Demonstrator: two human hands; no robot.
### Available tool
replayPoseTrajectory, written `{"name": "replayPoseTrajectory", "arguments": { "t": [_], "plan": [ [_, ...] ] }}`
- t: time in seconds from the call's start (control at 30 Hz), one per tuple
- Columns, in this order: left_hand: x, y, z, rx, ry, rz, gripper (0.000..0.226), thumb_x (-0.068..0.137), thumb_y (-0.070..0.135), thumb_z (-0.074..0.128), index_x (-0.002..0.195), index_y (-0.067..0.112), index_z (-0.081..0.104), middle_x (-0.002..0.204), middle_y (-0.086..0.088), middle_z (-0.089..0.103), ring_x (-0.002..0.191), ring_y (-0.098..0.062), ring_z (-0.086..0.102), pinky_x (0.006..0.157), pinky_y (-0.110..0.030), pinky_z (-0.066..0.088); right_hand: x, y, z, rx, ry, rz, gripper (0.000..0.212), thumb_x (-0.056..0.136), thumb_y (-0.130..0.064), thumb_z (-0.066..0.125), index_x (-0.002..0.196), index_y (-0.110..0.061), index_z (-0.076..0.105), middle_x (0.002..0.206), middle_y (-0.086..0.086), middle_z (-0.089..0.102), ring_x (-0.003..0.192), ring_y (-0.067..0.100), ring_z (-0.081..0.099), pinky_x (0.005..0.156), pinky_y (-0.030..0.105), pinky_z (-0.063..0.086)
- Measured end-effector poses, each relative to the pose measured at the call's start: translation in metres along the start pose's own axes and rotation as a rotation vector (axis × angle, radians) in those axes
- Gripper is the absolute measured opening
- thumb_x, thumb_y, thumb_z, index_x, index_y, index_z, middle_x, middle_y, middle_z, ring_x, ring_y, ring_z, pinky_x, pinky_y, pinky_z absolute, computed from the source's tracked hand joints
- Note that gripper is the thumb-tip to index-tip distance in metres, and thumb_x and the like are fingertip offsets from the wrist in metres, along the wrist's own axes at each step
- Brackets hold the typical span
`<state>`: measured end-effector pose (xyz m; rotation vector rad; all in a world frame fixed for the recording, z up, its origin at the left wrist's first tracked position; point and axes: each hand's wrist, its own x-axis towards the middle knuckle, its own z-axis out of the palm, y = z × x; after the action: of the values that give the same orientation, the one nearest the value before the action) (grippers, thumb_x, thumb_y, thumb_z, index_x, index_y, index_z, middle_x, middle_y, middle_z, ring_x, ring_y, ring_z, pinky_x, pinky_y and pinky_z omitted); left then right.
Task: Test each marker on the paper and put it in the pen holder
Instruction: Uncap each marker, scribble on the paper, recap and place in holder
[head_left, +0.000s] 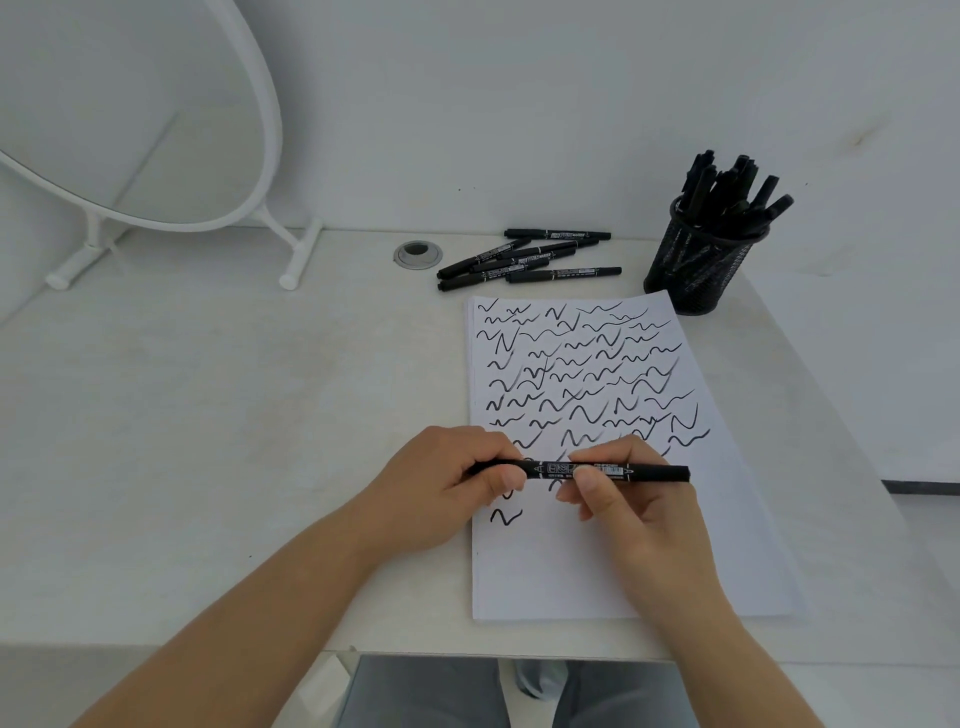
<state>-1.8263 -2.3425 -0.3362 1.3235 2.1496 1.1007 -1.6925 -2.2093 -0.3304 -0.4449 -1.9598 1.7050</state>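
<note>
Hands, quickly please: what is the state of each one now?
Left hand: grips the left end of the black plastic marker.
Right hand: pinches the same marker near its middle.

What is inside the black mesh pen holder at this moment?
Many black markers stand in the pen holder, their upper ends sticking out above the rim and leaning several ways. Their lower parts show only dimly through the mesh, and the bottom cannot be seen.

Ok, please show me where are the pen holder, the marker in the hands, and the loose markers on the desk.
pen holder (696, 270), head view, on its mesh wall.
marker in the hands (654, 473), head view, on the bare barrel near its right end.
loose markers (519, 262), head view, on the middle of the pile.
</note>
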Motion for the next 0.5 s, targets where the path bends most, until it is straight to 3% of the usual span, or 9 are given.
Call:
{"name": "replayPoseTrajectory", "arguments": {
  "t": [0.1, 0.2, 0.3, 0.37, 0.43, 0.5],
  "plan": [
    [0.0, 0.001, 0.001, -0.067, 0.056, -0.015, 0.017, 0.084, 0.045, 0.049, 0.076, 0.035, 0.06, 0.059, 0.018, 0.052, 0.053, -0.004, 0.041, 0.051, -0.015, 0.028, 0.001, -0.002, -0.001, -0.008, 0.049, 0.055, 0.015, 0.082, -0.014, 0.068, 0.072, -0.026, 0.067, 0.065, -0.006, 0.07, 0.055, 0.001, 0.057, 0.055, 0.009, 0.043],
    [-0.002, -0.002, 0.0, -0.129, 0.136, -0.009, 0.024, 0.081, 0.051, 0.045, 0.082, 0.033, 0.062, 0.059, 0.013, 0.05, 0.055, -0.008, 0.038, 0.052, -0.02, 0.028, 0.003, -0.002, -0.008, 0.056, 0.157, 0.079, 0.021, 0.08, -0.011, 0.067, 0.071, -0.029, 0.069, 0.063, -0.006, 0.067, 0.054, 0.005, 0.055, 0.055, 0.011, 0.044],
    [-0.001, -0.001, -0.004, -0.102, 0.206, -0.015, 0.013, 0.084, 0.042, 0.049, 0.083, 0.037, 0.061, 0.059, 0.016, 0.052, 0.053, -0.005, 0.036, 0.051, -0.014, 0.027, 0.01, -0.005, -0.025, 0.023, 0.202, 0.07, 0.024, 0.08, -0.009, 0.065, 0.07, -0.03, 0.069, 0.061, -0.007, 0.064, 0.054, 0.006, 0.055, 0.056, 0.011, 0.044],
    [0.002, 0.003, -0.008, -0.066, 0.235, -0.026, 0.008, 0.082, 0.038, 0.05, 0.082, 0.042, 0.057, 0.064, 0.02, 0.056, 0.054, -0.006, 0.041, 0.052, -0.013, 0.031, 0.018, -0.01, -0.036, -0.121, 0.15, 0.033, 0.021, 0.078, -0.012, 0.067, 0.068, -0.03, 0.068, 0.063, -0.01, 0.064, 0.054, 0.004, 0.053, 0.056, 0.01, 0.042],
    [0.009, 0.011, -0.012, 0.002, 0.246, -0.01, 0.006, 0.082, 0.038, 0.05, 0.08, 0.043, 0.055, 0.067, 0.021, 0.058, 0.059, -0.006, 0.046, 0.056, -0.014, 0.035, 0.029, -0.015, -0.042, -0.433, 0.051, -0.087, 0.021, 0.078, -0.016, 0.069, 0.065, -0.032, 0.065, 0.066, -0.015, 0.064, 0.061, 0.003, 0.053, 0.06, 0.011, 0.041],
    [0.018, 0.021, -0.013, 0.125, 0.237, 0.022, 0.008, 0.082, 0.041, 0.049, 0.083, 0.039, 0.056, 0.069, 0.016, 0.059, 0.066, -0.006, 0.051, 0.064, -0.021, 0.041, 0.039, -0.023, -0.042, -0.82, -0.073, -0.305, 0.011, 0.082, -0.023, 0.067, 0.072, -0.027, 0.068, 0.066, -0.013, 0.063, 0.068, 0.01, 0.055, 0.065, 0.024, 0.044]
  ]
}}
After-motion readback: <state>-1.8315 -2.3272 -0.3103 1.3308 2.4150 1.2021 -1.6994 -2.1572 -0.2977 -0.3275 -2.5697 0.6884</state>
